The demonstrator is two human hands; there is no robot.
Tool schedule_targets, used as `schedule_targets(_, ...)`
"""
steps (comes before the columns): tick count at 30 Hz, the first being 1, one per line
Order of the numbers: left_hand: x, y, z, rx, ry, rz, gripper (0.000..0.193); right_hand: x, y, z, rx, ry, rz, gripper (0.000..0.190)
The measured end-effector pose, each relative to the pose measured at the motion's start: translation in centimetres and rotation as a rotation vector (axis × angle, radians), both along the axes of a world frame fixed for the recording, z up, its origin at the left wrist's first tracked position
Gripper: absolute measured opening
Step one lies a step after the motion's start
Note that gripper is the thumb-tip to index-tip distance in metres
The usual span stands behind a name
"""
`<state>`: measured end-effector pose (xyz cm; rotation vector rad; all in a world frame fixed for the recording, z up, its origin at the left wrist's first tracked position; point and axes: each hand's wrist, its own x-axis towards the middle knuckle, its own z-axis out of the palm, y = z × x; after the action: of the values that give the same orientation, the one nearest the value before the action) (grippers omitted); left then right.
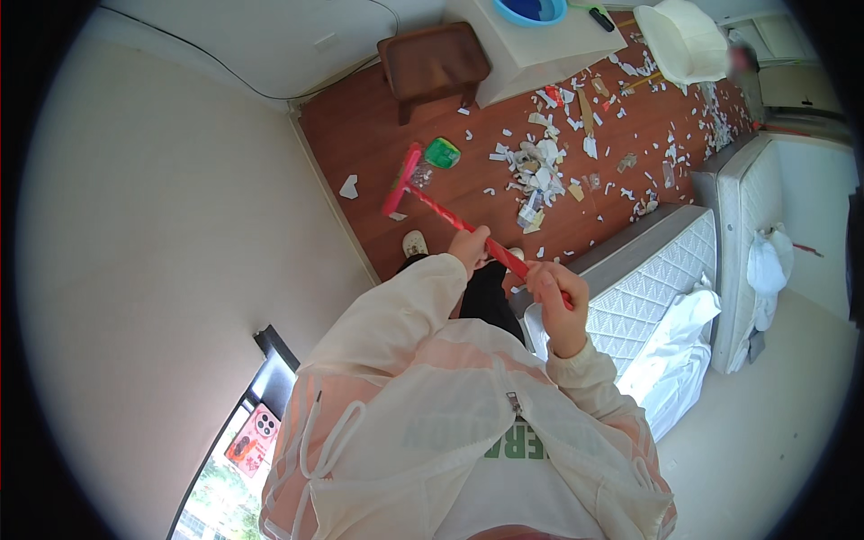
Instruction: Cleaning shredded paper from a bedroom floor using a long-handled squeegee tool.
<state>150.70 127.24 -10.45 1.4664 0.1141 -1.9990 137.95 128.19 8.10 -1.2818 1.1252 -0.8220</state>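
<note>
Both hands grip the red handle of a broom [442,212]. My left hand [470,248] holds it around the middle, nearer the head, and my right hand [559,300] is closed around its upper end. The pink broom head [403,179] is low over or on the reddish wooden floor; whether it touches cannot be told. Right beside it lie a green packet [443,153] and a crumpled clear plastic piece [422,176]. A pile of paper scraps and wrappers [538,169] lies farther right, and a white scrap [349,187] is left of the broom head.
A brown wooden stool [435,61] stands by a white cabinet [533,54] bearing a blue basin [530,10]. Torn paper is scattered towards the right, near a cream plastic tub [685,44] and a blurred person [744,64]. Mattresses [651,290] border the right side; a wall borders the left.
</note>
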Motion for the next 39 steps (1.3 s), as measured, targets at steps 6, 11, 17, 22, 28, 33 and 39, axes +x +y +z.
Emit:
schedule_targets(6, -7.1, 1.1, 6.6, -0.163, 0.156, 0.126, 0.026, -6.5, -0.3, 5.3, -0.197, -0.104, 0.2, 0.023)
schedule_targets(11, -8.0, 1.3, 2.7, 0.101, -0.054, 0.148, 0.023, -10.1, -1.0, 1.0, -0.111, -0.123, 0.18, 0.02)
schedule_targets(17, -13.1, -0.7, -2.3, 0.219, -0.126, 0.061, 0.02, -14.6, -2.0, -4.8, -0.071, -0.054, 0.073, 0.019)
schedule_targets(22, -21.3, -3.1, 0.9, 0.09, 0.08, 0.006, 0.021, -19.5, -2.6, 0.0, -0.158, 0.055, 0.04, 0.024)
schedule_targets(28, -23.4, -1.0, 5.8, -0.039, 0.211, -0.027, 0.023, -21.3, -0.3, 6.1, -0.198, 0.004, 0.109, 0.026)
schedule_targets(33, -16.1, 0.8, 4.9, -0.021, -0.014, 0.083, 0.025, -17.4, -0.4, 3.1, -0.193, -0.134, 0.15, 0.025)
schedule_targets(39, -2.9, 1.9, -2.7, 0.056, -0.144, 0.398, 0.021, -7.0, -3.0, -5.8, -0.168, -0.296, 0.359, 0.029)
